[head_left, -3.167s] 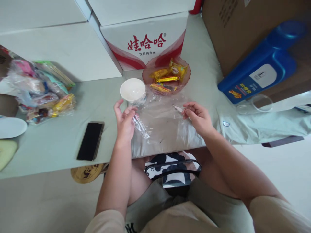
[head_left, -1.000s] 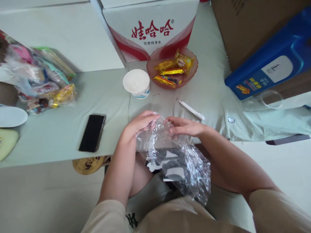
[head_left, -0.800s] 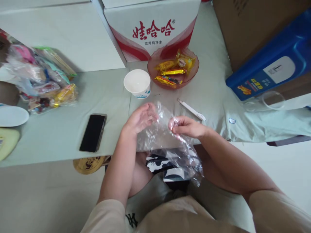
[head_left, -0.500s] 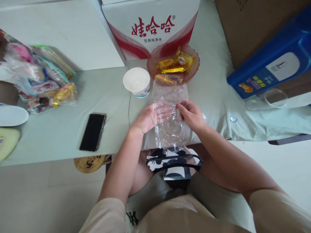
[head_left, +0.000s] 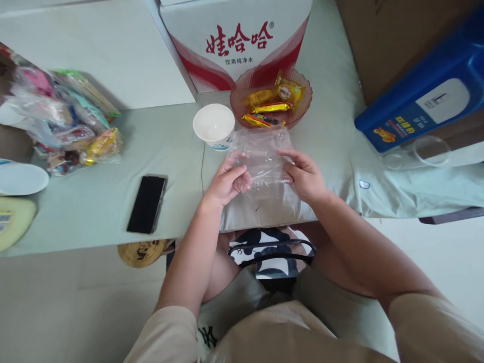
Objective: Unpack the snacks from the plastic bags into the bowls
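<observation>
A clear plastic bag [head_left: 262,154] is stretched between my two hands, just above the near edge of the cloth-covered table. My left hand [head_left: 229,182] grips its left side, with the thumb on top and the fingers curled under. On the right side, my right hand [head_left: 304,176] pinches the bag between thumb and fingers. Right behind the bag stands a pink glass bowl [head_left: 304,108] with several yellow-wrapped snacks [head_left: 272,107] in it. A white paper cup [head_left: 214,126] is upright to the left of the bowl.
A black phone [head_left: 147,204] lies left of my arms. Farther left is a pile of bagged items [head_left: 71,121]. A white-and-red carton [head_left: 238,45] stands behind the bowl. To the right are a blue bottle [head_left: 419,96] and a clear cup [head_left: 431,151] on its side.
The bag's lower part, which hung over the table edge, is now folded up. My left hand has gone from flat under the bag to gripping its side; my right hand holds its right edge.
</observation>
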